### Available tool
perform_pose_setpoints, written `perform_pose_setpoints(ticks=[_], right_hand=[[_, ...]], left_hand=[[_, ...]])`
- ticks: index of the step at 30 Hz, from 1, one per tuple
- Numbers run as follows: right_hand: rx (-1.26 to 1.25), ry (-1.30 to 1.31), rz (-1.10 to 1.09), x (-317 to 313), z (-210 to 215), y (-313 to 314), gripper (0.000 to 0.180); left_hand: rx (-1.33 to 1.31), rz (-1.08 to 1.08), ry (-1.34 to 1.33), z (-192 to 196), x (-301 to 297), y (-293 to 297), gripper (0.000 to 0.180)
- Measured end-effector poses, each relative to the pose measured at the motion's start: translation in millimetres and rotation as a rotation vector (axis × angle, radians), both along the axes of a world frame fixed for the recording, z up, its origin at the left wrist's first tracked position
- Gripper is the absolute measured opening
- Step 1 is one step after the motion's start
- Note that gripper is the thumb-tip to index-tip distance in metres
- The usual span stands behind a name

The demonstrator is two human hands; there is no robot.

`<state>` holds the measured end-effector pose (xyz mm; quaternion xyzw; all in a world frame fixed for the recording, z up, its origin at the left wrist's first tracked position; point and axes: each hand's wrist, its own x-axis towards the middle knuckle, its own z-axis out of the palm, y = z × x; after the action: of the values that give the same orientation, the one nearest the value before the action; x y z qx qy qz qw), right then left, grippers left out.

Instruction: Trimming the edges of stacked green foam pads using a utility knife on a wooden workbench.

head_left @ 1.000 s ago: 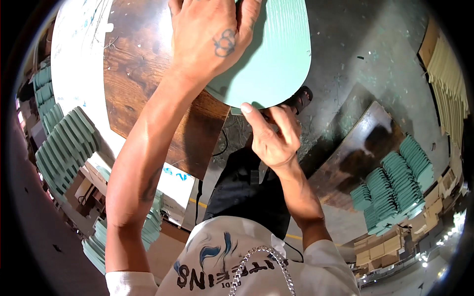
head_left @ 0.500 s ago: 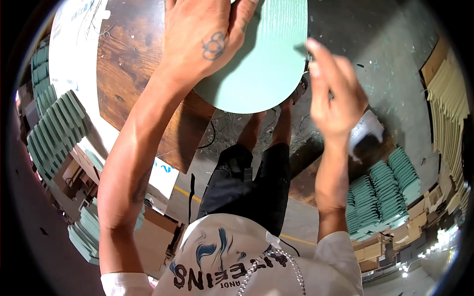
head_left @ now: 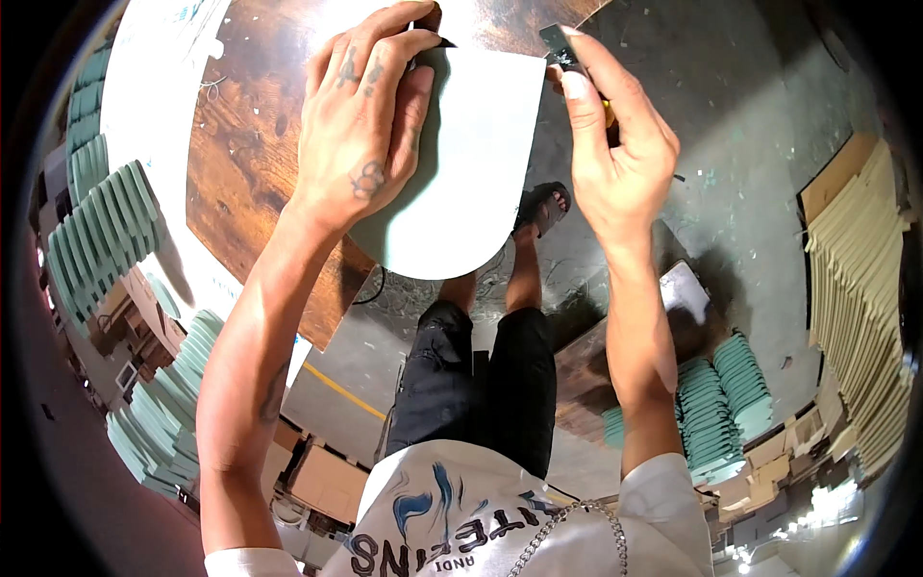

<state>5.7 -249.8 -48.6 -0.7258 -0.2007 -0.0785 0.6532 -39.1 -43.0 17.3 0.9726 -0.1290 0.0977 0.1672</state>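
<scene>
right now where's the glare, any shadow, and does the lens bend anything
Head view: glare whitens the far part of the wooden table; same view, a shadow beside the left hand darkens the green panel; same view, the tan stack by the dark rim looks bowed.

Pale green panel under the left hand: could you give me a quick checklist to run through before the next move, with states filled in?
1. Panel steadied by a hand: ok, the left hand lies along its left side.
2. Dark tool gripped: ok, pinched between the right hand's thumb and fingers.
3. Left hand clear of the tool: ok, they are at opposite sides of the panel.
4. Tool touching the panel: cannot tell, it is right by the far right corner.
5. Panel wholly over the wooden table: not ok, its rounded near end reaches past the table's edge.
</scene>
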Motion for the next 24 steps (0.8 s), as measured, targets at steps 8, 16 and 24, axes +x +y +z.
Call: perform_pose_setpoints(ticks=[8,16,24], right_hand=[[-0.112,-0.160,0.023,-39.6,-8.3,-11.7,0.040],[-0.245,-0.205,0.097,-49.0,3.7,-24.2,0.052],[-0.181,-0.132,0.159,-119.5,4.5,-23.9,0.044]], left_hand=[[0.013,-0.001,0.043,5.7,3.2,-5.0,0.030],[0.012,0.029,0.001,2.6,-2.4,-0.7,0.028],[0.014,0.029,-0.002,2.2,-0.9,1.7,0.032]])
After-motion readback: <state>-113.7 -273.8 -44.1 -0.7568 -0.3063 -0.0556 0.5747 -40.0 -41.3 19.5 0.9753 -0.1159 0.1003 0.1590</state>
